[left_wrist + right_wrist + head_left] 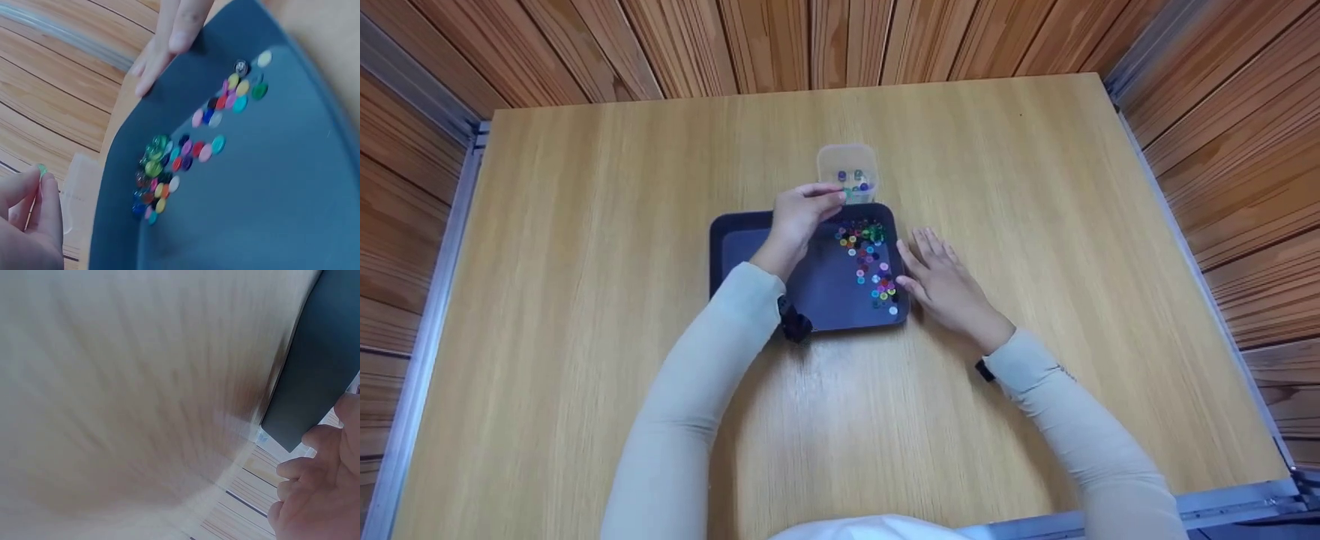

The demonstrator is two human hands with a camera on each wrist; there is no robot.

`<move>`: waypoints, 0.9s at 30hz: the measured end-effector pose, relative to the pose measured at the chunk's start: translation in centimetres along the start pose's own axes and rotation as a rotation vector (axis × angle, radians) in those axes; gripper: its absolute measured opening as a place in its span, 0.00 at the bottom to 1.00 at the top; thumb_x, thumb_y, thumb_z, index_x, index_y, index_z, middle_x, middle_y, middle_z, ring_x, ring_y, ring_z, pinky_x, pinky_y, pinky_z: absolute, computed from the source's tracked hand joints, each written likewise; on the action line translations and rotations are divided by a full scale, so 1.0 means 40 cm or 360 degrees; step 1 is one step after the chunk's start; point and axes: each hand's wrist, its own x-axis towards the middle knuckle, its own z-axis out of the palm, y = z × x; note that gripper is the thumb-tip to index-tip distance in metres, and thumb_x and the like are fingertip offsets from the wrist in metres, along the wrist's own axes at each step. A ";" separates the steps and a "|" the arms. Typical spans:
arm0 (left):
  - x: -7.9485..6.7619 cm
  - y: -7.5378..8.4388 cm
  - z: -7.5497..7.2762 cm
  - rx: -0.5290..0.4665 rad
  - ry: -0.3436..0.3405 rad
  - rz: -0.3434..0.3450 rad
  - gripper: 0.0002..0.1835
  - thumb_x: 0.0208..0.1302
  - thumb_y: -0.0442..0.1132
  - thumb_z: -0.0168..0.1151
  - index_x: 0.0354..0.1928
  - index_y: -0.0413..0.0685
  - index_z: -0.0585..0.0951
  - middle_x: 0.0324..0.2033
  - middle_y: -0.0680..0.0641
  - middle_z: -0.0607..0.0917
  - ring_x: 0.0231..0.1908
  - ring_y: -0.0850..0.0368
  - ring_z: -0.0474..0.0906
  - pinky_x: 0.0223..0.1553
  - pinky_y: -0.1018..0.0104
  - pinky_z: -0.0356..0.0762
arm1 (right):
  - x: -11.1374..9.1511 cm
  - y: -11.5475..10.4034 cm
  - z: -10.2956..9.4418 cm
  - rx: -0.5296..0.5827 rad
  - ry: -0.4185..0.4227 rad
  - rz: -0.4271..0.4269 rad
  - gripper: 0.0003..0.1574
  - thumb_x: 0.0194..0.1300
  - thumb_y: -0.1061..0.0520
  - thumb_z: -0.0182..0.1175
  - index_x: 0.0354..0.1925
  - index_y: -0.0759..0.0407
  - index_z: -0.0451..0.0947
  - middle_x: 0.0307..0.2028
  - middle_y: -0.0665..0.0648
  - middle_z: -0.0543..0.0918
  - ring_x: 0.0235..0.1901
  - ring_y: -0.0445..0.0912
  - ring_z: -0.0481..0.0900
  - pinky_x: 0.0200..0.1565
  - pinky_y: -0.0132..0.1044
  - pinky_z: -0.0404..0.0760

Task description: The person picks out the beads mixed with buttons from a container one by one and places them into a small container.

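My left hand is over the far edge of a dark blue tray, beside a small clear plastic container. Its thumb and fingers pinch a small green translucent bead, mostly covered by the fingertips. Inside the container lie several blue and green beads. My right hand rests at the tray's right side, fingers extended and touching its rim. Along the tray's right part are scattered many-coloured buttons, with a cluster of shiny green beads in the far right corner.
The tray and container stand on a light wooden table. Wood-plank walls and metal frame bars border the table. A black wrist device on the left arm hangs over the tray's near edge.
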 end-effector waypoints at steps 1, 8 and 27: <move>0.003 0.007 0.000 0.0036 0.0015 0.0034 0.13 0.65 0.32 0.66 0.50 0.38 0.85 0.53 0.42 0.85 0.52 0.52 0.84 0.53 0.69 0.82 | 0.000 -0.001 0.000 0.0001 -0.0006 0.0007 0.40 0.80 0.38 0.34 0.79 0.53 0.39 0.80 0.63 0.36 0.79 0.57 0.30 0.78 0.54 0.35; 0.035 0.048 0.007 0.0603 0.0209 0.0296 0.09 0.66 0.35 0.65 0.47 0.43 0.87 0.47 0.45 0.88 0.43 0.59 0.81 0.41 0.72 0.78 | -0.001 0.001 0.004 0.0012 0.0001 0.0002 0.40 0.80 0.38 0.34 0.79 0.53 0.39 0.80 0.63 0.36 0.79 0.58 0.30 0.78 0.54 0.36; 0.054 0.088 0.049 0.1742 0.0135 0.0605 0.15 0.72 0.32 0.54 0.55 0.46 0.84 0.55 0.49 0.86 0.58 0.57 0.81 0.60 0.67 0.78 | -0.002 0.003 0.006 0.0020 0.0045 -0.0024 0.40 0.80 0.40 0.37 0.79 0.53 0.41 0.79 0.65 0.38 0.79 0.59 0.32 0.78 0.55 0.37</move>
